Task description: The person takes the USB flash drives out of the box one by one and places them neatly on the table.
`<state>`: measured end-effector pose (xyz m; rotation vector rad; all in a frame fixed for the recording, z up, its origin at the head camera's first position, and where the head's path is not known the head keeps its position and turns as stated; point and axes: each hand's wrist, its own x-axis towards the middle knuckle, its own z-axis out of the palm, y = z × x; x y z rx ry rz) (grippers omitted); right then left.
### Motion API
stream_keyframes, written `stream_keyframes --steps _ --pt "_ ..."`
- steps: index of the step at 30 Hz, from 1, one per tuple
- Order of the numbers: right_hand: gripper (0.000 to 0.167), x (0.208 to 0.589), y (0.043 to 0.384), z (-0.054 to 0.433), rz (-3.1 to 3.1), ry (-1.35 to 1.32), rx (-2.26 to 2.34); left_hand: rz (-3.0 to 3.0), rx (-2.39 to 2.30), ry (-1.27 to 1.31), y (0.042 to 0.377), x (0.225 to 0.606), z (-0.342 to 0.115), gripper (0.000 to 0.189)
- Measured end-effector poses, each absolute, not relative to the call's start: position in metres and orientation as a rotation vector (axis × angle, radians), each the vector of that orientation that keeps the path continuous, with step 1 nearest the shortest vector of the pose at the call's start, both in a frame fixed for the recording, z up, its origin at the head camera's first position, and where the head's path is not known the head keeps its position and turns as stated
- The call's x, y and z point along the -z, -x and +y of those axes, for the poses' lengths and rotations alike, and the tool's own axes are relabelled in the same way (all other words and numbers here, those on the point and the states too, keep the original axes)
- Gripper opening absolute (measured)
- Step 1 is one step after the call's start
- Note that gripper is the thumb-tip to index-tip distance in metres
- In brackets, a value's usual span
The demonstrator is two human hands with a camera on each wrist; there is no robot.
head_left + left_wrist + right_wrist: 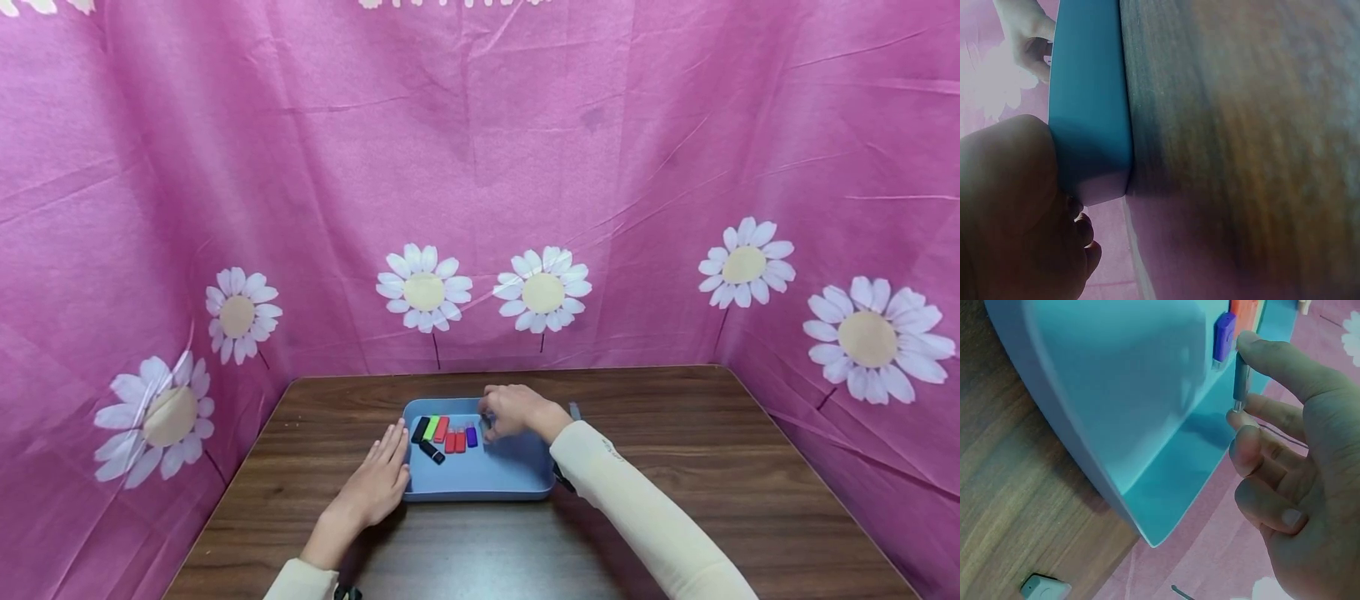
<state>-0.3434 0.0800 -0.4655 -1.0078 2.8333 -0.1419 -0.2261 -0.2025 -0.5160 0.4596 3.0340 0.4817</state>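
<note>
My left hand [378,477] lies along the left side of a light blue tray [480,483], its fingers straight and touching the rim. Over the tray's back part, my right hand [517,410] pinches a grey USB stick [1242,381] between thumb and fingertip; its metal plug shows in the right wrist view. Just left of it lies a purple USB stick [471,437], beside two red sticks [455,441]. Farther left are an orange-red stick [442,429], a green one [431,428] and a black one [420,430]. Another black stick [432,452] lies slanted in front of these.
Outside the tray's right wall, a grey USB stick [1045,587] lies on the brown wooden table [675,467]. A pink cloth [480,167] printed with white daisies hangs behind the table and along both sides.
</note>
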Motion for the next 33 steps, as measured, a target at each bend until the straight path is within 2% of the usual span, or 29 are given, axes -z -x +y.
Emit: stream_keyframes --steps 33 --pt "0.048 0.443 0.332 0.120 2.897 1.095 0.154 3.042 -0.486 -0.460 0.226 0.518 -0.203 0.062"
